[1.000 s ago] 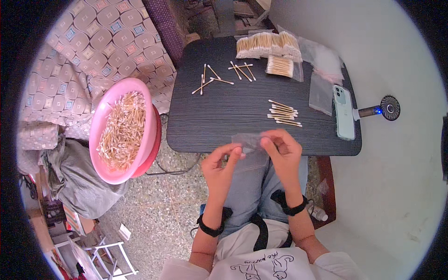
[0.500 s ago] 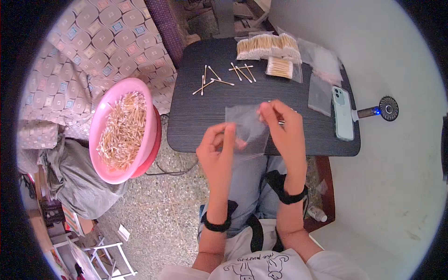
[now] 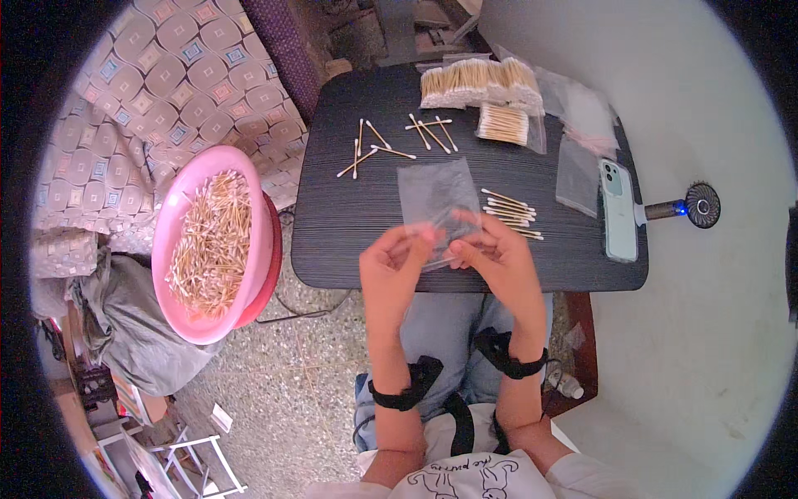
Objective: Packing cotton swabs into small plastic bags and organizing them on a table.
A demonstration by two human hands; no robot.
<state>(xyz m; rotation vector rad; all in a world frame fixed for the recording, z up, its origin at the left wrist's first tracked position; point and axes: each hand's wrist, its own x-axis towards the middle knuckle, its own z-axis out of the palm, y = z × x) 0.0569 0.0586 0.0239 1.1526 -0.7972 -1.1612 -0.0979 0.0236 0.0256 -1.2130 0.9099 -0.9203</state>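
Observation:
A clear plastic bag is pinched between my two hands over the near part of the dark table. My left hand grips its near left edge with thumb and fingers. My right hand holds its near right edge, close beside the left. Nothing shows inside the bag. Just right of it, a small row of cotton swabs lies on the table. Farther off are two loose groups of cotton swabs, a left group and a middle group.
Filled swab packets and one smaller packet lie at the back. Empty clear bags, a phone and a small fan are at the right. A pink basin of swabs stands left of the table.
My hands have come closer together at the bag's near edge, and the bag now reaches away from me. The swab row my right hand partly covered is in full view.

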